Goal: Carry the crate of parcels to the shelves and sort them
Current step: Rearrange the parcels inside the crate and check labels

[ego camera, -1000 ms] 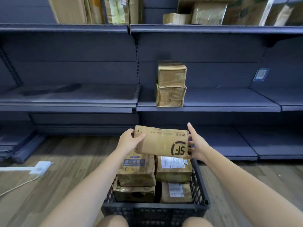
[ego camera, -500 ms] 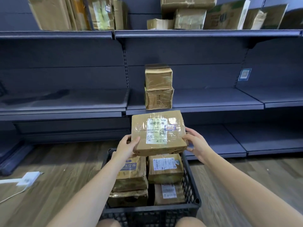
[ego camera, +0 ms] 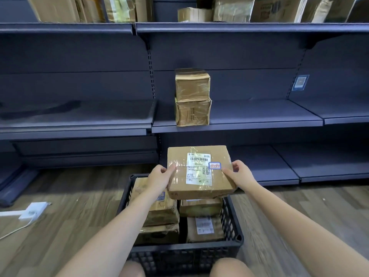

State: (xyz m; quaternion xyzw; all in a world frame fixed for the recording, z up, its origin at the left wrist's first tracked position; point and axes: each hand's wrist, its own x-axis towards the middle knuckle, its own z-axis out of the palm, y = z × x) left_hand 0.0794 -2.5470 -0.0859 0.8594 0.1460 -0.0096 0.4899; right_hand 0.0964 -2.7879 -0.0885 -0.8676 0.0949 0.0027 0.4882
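I hold a flat brown cardboard parcel [ego camera: 199, 170] above the crate, its white shipping label facing up. My left hand [ego camera: 159, 176] grips its left edge and my right hand [ego camera: 238, 173] grips its right edge. Below it a black plastic crate [ego camera: 179, 254] stands on the floor between my knees, with several taped brown parcels [ego camera: 159, 210] inside. On the middle shelf [ego camera: 249, 124] ahead, two taped boxes [ego camera: 192, 96] stand stacked one on the other.
Dark metal shelving fills the view; the top shelf [ego camera: 239, 28] carries several cardboard boxes. A low bottom shelf [ego camera: 279, 176] runs to the right of the crate. On the wooden floor at left lies a white power strip [ego camera: 33, 210] with its cable.
The parcel was turned from its printed side to its label side up and now sits level in both hands over the crate. The view has shifted closer to the shelves.
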